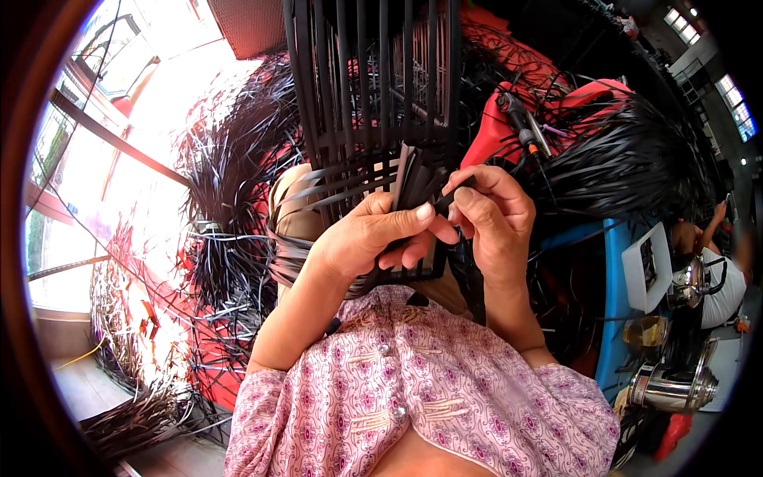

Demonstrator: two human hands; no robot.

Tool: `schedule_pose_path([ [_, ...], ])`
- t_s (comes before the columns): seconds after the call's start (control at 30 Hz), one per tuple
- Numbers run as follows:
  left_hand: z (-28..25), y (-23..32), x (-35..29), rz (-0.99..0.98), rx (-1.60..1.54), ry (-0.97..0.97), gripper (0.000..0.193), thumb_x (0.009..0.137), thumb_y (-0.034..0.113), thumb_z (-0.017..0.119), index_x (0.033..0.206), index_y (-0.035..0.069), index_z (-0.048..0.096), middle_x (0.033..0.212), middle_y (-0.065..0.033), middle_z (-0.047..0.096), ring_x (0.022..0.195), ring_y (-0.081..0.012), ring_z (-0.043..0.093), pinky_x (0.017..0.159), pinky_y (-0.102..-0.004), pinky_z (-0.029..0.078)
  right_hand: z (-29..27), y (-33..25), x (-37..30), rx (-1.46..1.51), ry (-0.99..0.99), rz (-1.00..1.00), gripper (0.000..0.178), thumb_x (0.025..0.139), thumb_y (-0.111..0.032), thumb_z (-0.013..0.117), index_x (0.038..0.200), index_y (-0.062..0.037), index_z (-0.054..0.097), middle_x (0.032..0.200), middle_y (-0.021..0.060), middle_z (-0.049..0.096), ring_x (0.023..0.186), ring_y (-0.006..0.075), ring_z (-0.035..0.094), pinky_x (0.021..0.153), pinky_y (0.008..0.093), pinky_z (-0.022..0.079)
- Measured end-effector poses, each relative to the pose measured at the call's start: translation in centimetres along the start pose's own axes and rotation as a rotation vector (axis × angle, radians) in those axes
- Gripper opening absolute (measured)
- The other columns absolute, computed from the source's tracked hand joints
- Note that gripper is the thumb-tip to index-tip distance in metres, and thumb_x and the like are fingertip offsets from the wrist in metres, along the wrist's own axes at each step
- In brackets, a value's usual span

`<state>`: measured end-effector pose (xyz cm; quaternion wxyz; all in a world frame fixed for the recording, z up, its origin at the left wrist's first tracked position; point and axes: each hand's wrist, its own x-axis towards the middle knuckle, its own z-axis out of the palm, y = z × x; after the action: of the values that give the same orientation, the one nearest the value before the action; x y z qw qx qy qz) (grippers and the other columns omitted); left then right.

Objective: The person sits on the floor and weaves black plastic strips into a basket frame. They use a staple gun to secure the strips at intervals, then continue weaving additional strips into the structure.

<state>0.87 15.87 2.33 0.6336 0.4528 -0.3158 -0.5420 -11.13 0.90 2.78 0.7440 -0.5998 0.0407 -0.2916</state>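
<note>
2 hands (369, 234) (494, 219) grip black strips (417, 187) near a strip-strewn red surface (216, 387), far windows (736, 108) glowing.

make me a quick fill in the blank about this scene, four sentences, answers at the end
1. The bundle of dark strips is held in the ____ hand, while the right hand pinches a strip end.
2. The patterned shirt is mainly pink and ____.
3. The white container is beside a surface coloured ____.
4. The black tool with an orange band lies against something plastic coloured ____.

Missing words: left; purple; blue; red.
</note>
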Motion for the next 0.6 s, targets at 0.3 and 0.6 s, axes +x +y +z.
schedule_pose_path([
  [0.3,-0.5,-1.5,0.7,0.029,-0.114,0.060,0.046,0.101,0.041,0.052,0.099,-0.002,0.069,0.060,-0.0048,0.059,0.041,-0.0062,0.045,0.041,-0.0193,0.034,-0.3,0.8,0.5,0.105,0.006,0.091,0.010,0.088,-0.002,0.065,0.098,-0.0027,0.064,0.094,0.0085,0.069,0.065,0.0052,0.057,0.054,0.0180,0.041],
  [0.6,-0.3,-0.9,0.6,-0.038,-0.086,0.120,0.046,0.098,0.042,0.058,0.098,-0.003,0.069,0.071,-0.0096,0.067,0.055,-0.0129,0.061,0.051,-0.0222,0.047,-0.8,1.7,0.6,0.175,-0.020,0.023,0.018,0.080,0.000,0.078,0.086,-0.0034,0.061,0.082,0.0080,0.067,0.060,0.0089,0.059,0.051,0.0200,0.045],
])
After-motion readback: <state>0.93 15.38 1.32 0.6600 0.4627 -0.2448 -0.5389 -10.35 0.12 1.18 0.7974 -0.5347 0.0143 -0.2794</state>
